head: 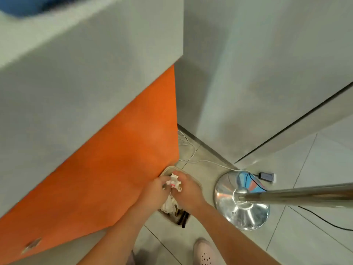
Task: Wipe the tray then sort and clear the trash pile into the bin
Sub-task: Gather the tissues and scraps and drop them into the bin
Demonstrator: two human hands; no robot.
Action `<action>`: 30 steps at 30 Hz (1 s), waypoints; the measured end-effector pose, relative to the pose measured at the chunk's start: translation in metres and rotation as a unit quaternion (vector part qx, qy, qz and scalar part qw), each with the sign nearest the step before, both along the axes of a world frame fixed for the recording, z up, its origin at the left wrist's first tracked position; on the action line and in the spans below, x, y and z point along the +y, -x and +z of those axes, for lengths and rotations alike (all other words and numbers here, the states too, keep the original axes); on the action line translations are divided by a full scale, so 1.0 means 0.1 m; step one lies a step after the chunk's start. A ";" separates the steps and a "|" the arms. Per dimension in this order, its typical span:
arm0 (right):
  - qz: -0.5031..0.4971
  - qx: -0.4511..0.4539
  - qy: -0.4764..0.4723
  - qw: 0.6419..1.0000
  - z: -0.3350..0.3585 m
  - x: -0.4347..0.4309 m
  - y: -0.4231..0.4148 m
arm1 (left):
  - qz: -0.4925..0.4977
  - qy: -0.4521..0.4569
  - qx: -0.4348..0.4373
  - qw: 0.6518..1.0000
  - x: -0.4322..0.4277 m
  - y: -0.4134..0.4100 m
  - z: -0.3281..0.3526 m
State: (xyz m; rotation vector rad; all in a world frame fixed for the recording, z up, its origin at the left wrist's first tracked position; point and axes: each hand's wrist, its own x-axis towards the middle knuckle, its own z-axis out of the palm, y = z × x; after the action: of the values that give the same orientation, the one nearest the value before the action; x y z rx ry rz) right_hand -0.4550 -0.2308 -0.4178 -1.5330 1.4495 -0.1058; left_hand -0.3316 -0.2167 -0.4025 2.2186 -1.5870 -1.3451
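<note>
a: what's closest, at the bottom of the frame?

b: two bare forearms, and a pale perforated shoe (205, 253) at the bottom edge. the arms reach to the lower middle, where the left hand (156, 190) and right hand (188, 192) meet.

a: what are the hands doing?

b: both have fingers curled on a crumpled paper (174, 182), white with a pink spot, held between them right above the bin (198, 185). more white scraps lie inside the bin, lower down.

a: so how far along is it?

b: my guess is the clearing stage. some trash is in and this wad is not yet let go. the tray and the pile are out of view, so i can't tell whether the wiping is done or how much is left.

a: and the room?

b: blurred in places. an orange panel (124, 159) under a grey counter (76, 64) fills the left, with the bin at its foot. pale floor tiles (315, 236) run lower right, with a shiny metal stand base (241, 203), its pole (296, 194) going off the right edge, a white cable (200, 161) and a small dark device (266, 176).
</note>
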 end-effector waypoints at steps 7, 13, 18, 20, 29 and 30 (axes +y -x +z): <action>-0.043 -0.214 0.062 0.974 1.89 0.33 -0.23 | 0.123 0.195 -0.038 0.972 0.61 -0.11 2.13; 0.036 -0.349 0.125 0.928 3.33 0.62 -0.71 | 0.272 0.362 0.010 0.892 1.30 -0.51 3.52; 0.158 -0.343 0.123 0.918 3.97 0.74 -1.37 | 0.366 0.398 -0.037 0.840 1.74 -1.15 4.13; 0.187 -0.327 0.129 0.917 4.12 0.79 -1.68 | 0.394 0.398 -0.054 0.826 1.91 -1.43 4.30; 0.276 -0.316 0.145 0.896 4.53 1.09 -3.15 | 0.497 0.392 -0.090 0.769 2.68 -2.87 4.68; 0.287 -0.313 0.151 0.893 4.54 1.12 -3.35 | 0.512 0.395 -0.089 0.758 2.75 -3.06 4.66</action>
State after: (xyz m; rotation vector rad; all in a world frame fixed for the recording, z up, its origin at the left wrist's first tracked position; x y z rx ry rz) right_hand -0.1201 -0.1185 0.0365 -1.8890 0.4535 -0.4400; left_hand -0.0254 0.0585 0.0640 2.0216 -0.4854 -0.0922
